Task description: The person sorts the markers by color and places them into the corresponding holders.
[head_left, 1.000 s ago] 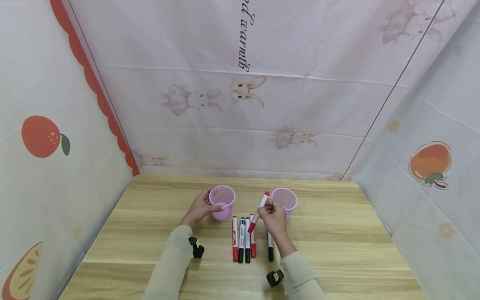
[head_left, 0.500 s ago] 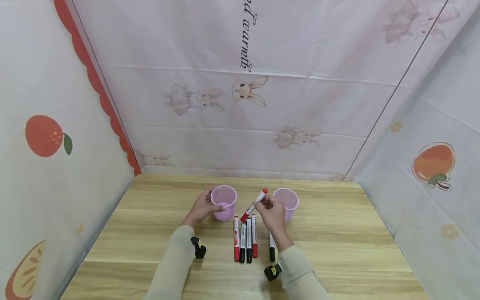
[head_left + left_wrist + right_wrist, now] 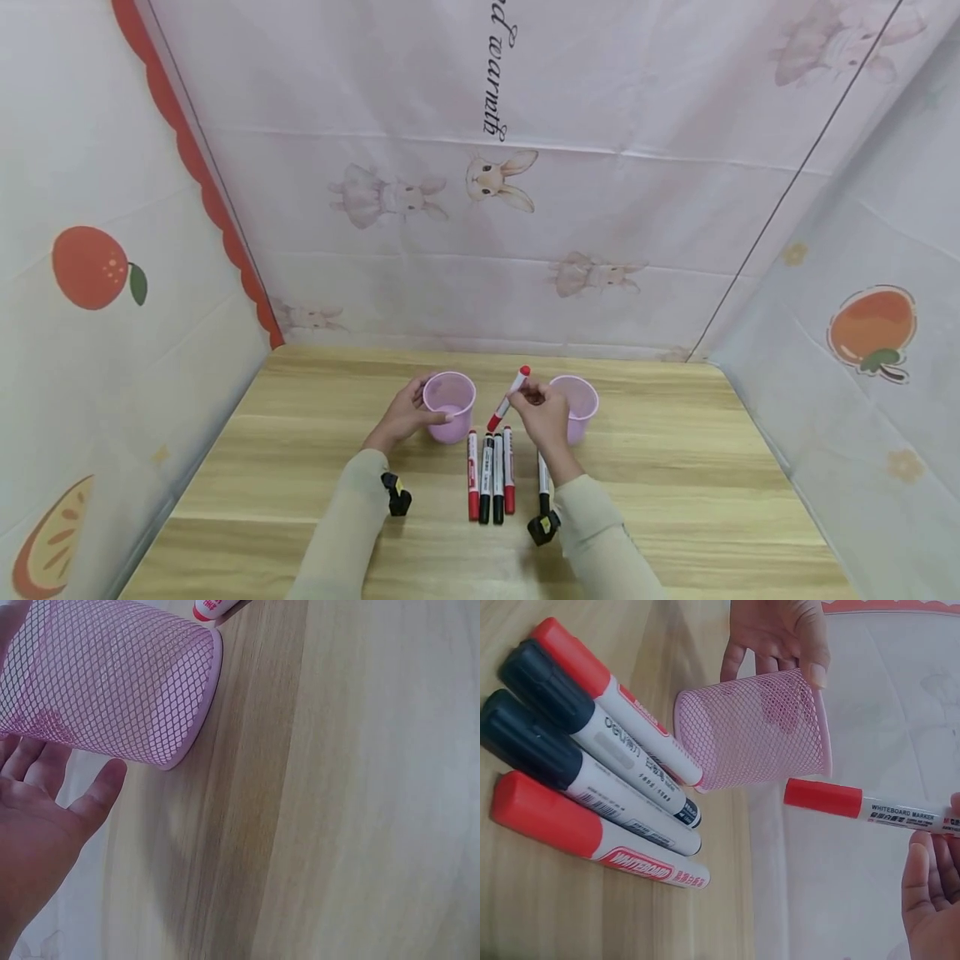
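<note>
My right hand [image 3: 546, 417] pinches a red-capped whiteboard marker [image 3: 900, 812], tilted in the air between two pink mesh pen cups. Its red cap points down and toward the left cup [image 3: 754, 731], apart from it. My left hand [image 3: 403, 419] holds that cup [image 3: 456, 429] from the left side, thumb at the rim and other fingers around the far side. In the left wrist view the left hand [image 3: 45, 817] lies against the mesh, partly cut off. The right cup [image 3: 581, 427] stands behind my right hand, partly hidden by it.
Several markers lie side by side before the cups: a red one [image 3: 472, 479], two black ones [image 3: 486, 483] and another red one [image 3: 509, 475]. A separate black marker [image 3: 543, 479] lies near my right wrist, partly covered. Fabric walls [image 3: 480, 308] enclose the wooden table [image 3: 675, 483].
My right hand has lifted the red marker farther back and left, from above the row of markers to behind it. My left hand stays at the left cup.
</note>
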The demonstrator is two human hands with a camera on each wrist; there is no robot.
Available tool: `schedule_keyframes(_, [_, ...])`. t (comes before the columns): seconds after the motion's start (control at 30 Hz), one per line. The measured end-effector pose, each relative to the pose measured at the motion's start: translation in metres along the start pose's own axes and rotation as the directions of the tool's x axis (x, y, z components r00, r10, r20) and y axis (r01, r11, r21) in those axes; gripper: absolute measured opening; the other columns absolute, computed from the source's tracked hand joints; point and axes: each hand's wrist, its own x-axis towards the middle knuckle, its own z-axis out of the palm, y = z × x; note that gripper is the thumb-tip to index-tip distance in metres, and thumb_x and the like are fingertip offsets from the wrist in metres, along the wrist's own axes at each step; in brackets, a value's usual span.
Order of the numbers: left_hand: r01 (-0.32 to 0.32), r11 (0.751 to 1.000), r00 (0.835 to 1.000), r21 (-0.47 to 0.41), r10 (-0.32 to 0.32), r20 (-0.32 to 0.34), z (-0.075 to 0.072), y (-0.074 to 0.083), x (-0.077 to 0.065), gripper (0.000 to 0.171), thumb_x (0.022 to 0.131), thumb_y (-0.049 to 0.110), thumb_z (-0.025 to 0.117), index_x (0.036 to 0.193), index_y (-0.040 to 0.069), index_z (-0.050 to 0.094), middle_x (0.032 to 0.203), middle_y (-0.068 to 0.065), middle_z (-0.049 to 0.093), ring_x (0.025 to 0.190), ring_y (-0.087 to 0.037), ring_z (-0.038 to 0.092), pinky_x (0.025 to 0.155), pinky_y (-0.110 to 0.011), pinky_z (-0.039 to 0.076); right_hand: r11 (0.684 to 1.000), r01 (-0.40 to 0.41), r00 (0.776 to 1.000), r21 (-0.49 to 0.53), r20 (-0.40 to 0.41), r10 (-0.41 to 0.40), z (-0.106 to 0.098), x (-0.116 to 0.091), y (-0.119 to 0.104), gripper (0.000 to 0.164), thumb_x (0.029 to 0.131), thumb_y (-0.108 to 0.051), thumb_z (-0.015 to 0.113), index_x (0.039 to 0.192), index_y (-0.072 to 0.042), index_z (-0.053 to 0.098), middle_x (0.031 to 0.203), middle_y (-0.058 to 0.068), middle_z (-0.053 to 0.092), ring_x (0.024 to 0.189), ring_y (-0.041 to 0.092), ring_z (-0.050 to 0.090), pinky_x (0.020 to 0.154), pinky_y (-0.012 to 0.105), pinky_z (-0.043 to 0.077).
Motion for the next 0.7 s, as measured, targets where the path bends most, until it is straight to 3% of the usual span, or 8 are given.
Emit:
schedule_keyframes(0.27, [0.024, 1.0, 1.0, 0.005, -0.024, 0.0, 0.0, 0.002, -0.003, 0.088, 0.069, 0.002, 0.08, 0.141, -0.001, 0.031, 0.142, -0.021, 0.035, 0.132, -0.035, 0.027, 0.107, -0.042, 0.023, 1.0, 0.023, 0.998, 0.003, -0.059, -0.023, 0.005, 0.007, -0.005, 0.012, 0.073, -0.009, 0.073, 0.081, -0.001, 0.068, 0.072, 0.005, 0.065, 0.064, 0.016, 0.06, 0.056, 0.023, 0.05])
schedule_keyframes(0.7, [0.044, 0.999, 0.999, 0.002, -0.044, 0.003, 0.0, 0.003, -0.004, 0.086, 0.071, 0.003, 0.079, 0.142, 0.001, 0.031, 0.14, -0.021, 0.037, 0.131, -0.035, 0.03, 0.106, -0.045, 0.026, 0.997, 0.064, 0.995, 0.033, -0.08, -0.061, 0.018, 0.009, -0.014, 0.009, 0.073, -0.006, 0.071, 0.078, 0.0, 0.067, 0.07, 0.006, 0.065, 0.062, 0.014, 0.061, 0.055, 0.021, 0.05])
